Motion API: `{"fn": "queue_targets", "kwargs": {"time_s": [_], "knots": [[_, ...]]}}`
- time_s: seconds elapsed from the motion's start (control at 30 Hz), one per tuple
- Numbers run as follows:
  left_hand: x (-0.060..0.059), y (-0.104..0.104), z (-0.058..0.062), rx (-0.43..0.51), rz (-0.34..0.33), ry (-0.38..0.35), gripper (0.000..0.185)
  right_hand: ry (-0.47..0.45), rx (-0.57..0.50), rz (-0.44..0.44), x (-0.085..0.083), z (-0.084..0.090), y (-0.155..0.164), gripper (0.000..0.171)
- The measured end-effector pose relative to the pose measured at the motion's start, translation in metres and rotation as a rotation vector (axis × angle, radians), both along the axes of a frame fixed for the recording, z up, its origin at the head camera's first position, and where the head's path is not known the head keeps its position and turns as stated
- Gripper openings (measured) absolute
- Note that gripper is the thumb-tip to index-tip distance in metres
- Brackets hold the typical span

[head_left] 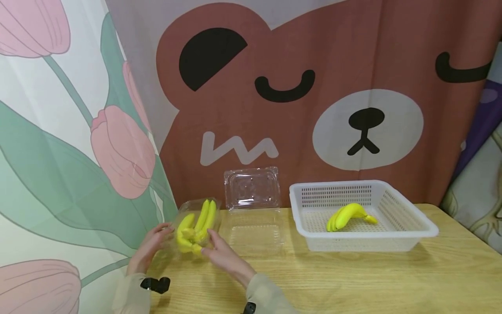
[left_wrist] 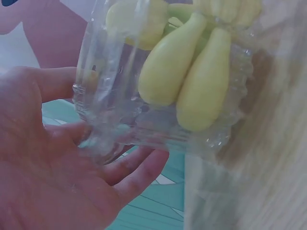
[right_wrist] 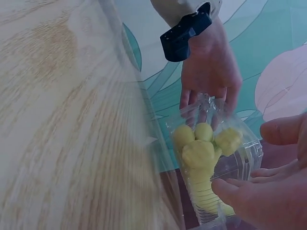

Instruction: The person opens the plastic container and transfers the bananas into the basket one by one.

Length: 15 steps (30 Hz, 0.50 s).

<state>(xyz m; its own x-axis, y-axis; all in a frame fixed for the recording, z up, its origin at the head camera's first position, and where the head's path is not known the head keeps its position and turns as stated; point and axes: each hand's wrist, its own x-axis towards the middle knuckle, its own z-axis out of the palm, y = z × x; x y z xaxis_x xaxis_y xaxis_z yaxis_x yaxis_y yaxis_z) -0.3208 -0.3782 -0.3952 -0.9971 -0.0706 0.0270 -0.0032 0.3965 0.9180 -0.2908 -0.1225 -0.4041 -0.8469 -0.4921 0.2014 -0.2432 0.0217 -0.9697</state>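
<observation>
Both of my hands are at the near left corner of the table point(head_left: 353, 279), one on each side of a clear box point(head_left: 196, 224) with a banana bunch point(head_left: 195, 226) inside it. My left hand point(head_left: 150, 246) has its palm up against the box's left wall; from the left wrist view the fingers point(left_wrist: 139, 172) lie fairly straight under and along the plastic, touching rather than clamping. My right hand point(head_left: 219, 253) is at the box's right side, fingers loosely bent toward the wall; from the right wrist view the fingertips point(right_wrist: 230, 189) meet the plastic near the bunch's stem end, but I cannot tell whether they pinch it.

Just right of this box stands a second clear box point(head_left: 255, 218), open, its lid upright against the curtain point(head_left: 313, 109). Further right, well apart from my hands, sits a white basket point(head_left: 392, 192) with another bunch point(head_left: 349, 216) lying in it. Nothing blocks either hand.

That boxed bunch is bright yellow, smooth and plump, several fingers joined at a knobbly stem, lying lengthwise away from me. Its box is thin, crinkled and see-through, and sits at the table's left edge beside the tulip-print cloth point(head_left: 59, 152).
</observation>
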Motion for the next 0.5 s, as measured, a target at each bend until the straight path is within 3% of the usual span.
{"fn": "queue_targets", "kwargs": {"time_s": [0.33, 0.5], "knots": [[0.006, 0.009, 0.024, 0.038, 0.014, 0.069, 0.064, 0.099, -0.07, -0.063, -0.006, 0.01, 0.004, 0.068], [0.012, 0.015, 0.038, 0.05, -0.033, 0.116, 0.068, 0.149, -0.081, -0.137, -0.01, 0.015, 0.009, 0.072]]}}
